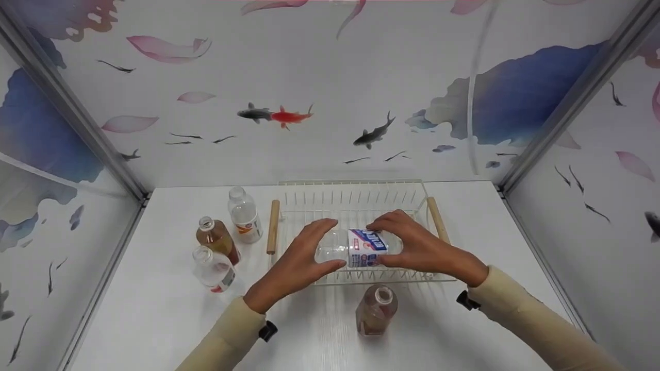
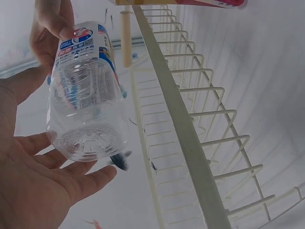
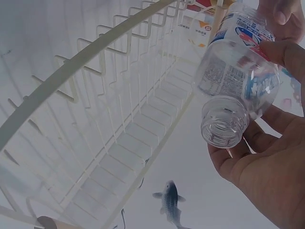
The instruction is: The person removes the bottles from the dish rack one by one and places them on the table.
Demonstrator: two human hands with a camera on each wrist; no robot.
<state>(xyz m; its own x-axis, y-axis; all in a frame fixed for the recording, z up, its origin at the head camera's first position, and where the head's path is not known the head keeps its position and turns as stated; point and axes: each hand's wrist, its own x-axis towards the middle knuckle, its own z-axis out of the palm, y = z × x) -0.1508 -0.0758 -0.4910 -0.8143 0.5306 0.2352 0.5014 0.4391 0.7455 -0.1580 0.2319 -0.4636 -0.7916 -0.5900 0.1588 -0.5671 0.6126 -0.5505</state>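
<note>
A clear plastic bottle (image 1: 332,247) with a white and blue label lies sideways in the air over a wire dish rack (image 1: 340,198). My right hand (image 1: 417,247) grips it near the neck end, thumb on the label and fingers on the opposite side. In the right wrist view the uncapped mouth of the bottle (image 3: 223,121) shows beside the right palm. Around the base end my left hand (image 1: 294,263) is spread, thumb and fingers apart. From the left wrist, the index finger (image 2: 97,183) reaches out loosely past the base of the bottle (image 2: 88,138).
Left of the rack stand a clear bottle with an orange label (image 1: 247,219), a brown-tinted bottle (image 1: 219,239) and another clear bottle (image 1: 211,270). A brownish bottle (image 1: 375,312) stands in front of the rack. Wooden handles (image 1: 273,226) flank the rack; patterned panels (image 1: 330,77) enclose the white table (image 1: 154,319).
</note>
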